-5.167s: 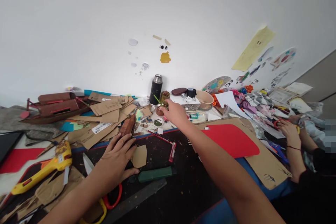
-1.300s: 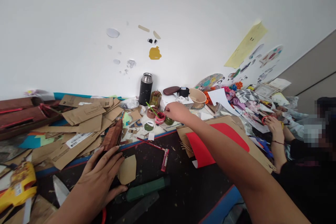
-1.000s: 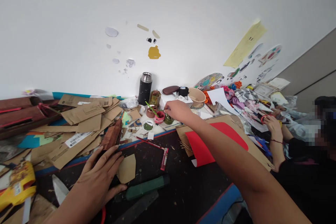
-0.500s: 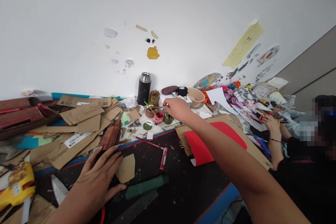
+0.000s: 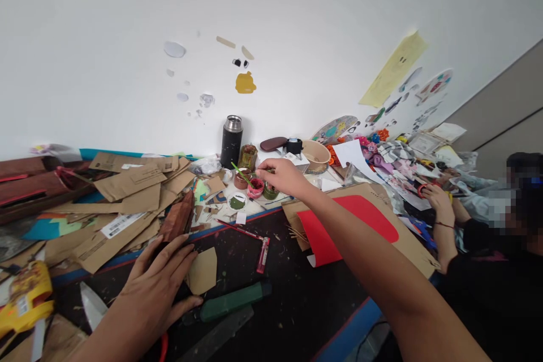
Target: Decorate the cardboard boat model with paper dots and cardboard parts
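My left hand lies with spread fingers on the dark table, beside a small cardboard piece and a reddish-brown painted piece. The thumb is near a green-handled tool. Reaching to the back of the table, my right hand pinches a thin brush, mostly hidden, above the paint jars. Under and beside it stand a pink paint jar with a green stick in it, a brown paint jar and a green paint jar.
A black bottle stands by the wall. Cardboard scraps and a yellow glue gun lie left. Red sheet rests on cardboard at right. Another person's hand holds red-handled scissors there. A red pencil lies mid-table.
My right hand has shifted slightly left over the jars. The left hand stays in nearly the same place, and the whole view has moved a little.
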A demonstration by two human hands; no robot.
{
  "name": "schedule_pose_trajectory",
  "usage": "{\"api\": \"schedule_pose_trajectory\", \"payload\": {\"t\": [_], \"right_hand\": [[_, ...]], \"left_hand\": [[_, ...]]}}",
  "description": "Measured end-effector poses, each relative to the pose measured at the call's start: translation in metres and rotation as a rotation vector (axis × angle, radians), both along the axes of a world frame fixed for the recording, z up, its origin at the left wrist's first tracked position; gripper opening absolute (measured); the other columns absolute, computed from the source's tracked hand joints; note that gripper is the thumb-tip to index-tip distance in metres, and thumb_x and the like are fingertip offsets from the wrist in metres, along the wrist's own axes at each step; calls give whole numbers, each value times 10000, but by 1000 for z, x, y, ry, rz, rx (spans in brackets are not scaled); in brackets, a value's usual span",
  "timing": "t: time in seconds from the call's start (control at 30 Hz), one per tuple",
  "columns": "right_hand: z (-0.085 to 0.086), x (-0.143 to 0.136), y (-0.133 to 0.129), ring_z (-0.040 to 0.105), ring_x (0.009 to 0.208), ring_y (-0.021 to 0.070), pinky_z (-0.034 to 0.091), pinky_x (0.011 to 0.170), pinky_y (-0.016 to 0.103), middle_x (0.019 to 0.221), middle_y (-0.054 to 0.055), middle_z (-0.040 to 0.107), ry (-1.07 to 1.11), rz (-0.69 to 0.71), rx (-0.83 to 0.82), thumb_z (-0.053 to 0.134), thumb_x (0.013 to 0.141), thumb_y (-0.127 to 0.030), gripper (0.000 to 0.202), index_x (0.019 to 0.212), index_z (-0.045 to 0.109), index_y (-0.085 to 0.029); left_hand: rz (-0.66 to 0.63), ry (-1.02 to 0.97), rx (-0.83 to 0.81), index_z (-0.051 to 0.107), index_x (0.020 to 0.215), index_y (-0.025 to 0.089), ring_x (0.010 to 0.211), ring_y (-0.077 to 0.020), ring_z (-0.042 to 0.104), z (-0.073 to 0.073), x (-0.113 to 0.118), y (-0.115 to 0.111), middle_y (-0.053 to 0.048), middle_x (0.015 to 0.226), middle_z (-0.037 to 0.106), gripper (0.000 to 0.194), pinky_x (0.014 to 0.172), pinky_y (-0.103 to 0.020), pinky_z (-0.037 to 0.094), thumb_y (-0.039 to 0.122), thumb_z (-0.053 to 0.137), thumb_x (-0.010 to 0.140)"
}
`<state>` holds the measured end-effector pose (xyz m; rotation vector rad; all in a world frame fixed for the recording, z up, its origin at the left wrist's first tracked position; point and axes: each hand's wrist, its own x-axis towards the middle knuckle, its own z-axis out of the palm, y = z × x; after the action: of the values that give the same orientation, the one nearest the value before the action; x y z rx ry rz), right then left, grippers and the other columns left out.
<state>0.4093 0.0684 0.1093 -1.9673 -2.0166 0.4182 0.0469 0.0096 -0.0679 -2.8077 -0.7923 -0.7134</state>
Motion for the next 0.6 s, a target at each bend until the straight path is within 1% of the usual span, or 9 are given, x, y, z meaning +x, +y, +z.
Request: {"api": "schedule_pose_trajectory", "payload": {"t": [0.07, 0.13, 0.27, 0.33, 0.4, 0.47, 0.6], "right_hand": [[-6, -3, 1, 737, 796, 170, 505, 772, 259, 908, 30, 818, 57, 2, 4, 559, 1102, -413, 315, 1184, 795, -222], [-12, -8, 2, 737, 796, 171, 500, 759, 251, 919, 31, 823, 69, -8, 21, 535, 1115, -433, 341, 1200, 787, -221], [-22, -16, 4, 737, 997, 203, 471, 817, 249, 1099, 55, 834, -52, -23, 86, 551, 1114, -400, 305, 1132, 806, -233], [-25, -17, 5, 725, 1036, 212, 460, 836, 254, 1125, 62, 830, -85, -13, 106, 550, 1111, -369, 294, 1109, 808, -228], [-26, -14, 4, 726, 991, 210, 459, 818, 257, 1086, 62, 830, -49, -17, 124, 536, 1112, -359, 306, 1110, 806, -215], [-27, -9, 2, 730, 929, 206, 465, 799, 258, 1007, 57, 828, 23, -52, 159, 531, 1108, -363, 317, 1101, 805, -203], [-30, -1, -3, 727, 795, 193, 473, 734, 257, 877, 41, 808, 189, -92, 221, 556, 1085, -388, 305, 1040, 794, -202]], "left_hand": [[0, 7, 10, 722, 1362, 217, 1432, -374, 573, 1, 0, 0, -142, 1385, 761, 728, 1348, -539, 140, 785, 642, 913], [1, 0, 8, 719, 1362, 220, 1443, -373, 564, 2, 1, -1, -143, 1384, 759, 729, 1347, -538, 149, 789, 643, 911], [3, -8, -11, 715, 1367, 216, 1437, -377, 568, 8, 3, -2, -147, 1368, 762, 726, 1344, -553, 158, 782, 642, 918], [7, 3, -28, 721, 1358, 207, 1426, -379, 574, 13, 5, -4, -147, 1354, 766, 726, 1344, -558, 144, 783, 632, 924], [14, 22, -56, 721, 1363, 198, 1432, -378, 570, 18, 7, -5, -146, 1355, 766, 704, 1341, -558, 143, 756, 630, 943], [23, 43, -87, 710, 1390, 194, 1447, -374, 560, 23, 8, -7, -143, 1370, 762, 676, 1335, -559, 159, 713, 636, 964], [27, 51, -111, 707, 1407, 201, 1451, -362, 562, 31, 10, -10, -129, 1381, 764, 653, 1328, -556, 182, 697, 602, 995]]}}
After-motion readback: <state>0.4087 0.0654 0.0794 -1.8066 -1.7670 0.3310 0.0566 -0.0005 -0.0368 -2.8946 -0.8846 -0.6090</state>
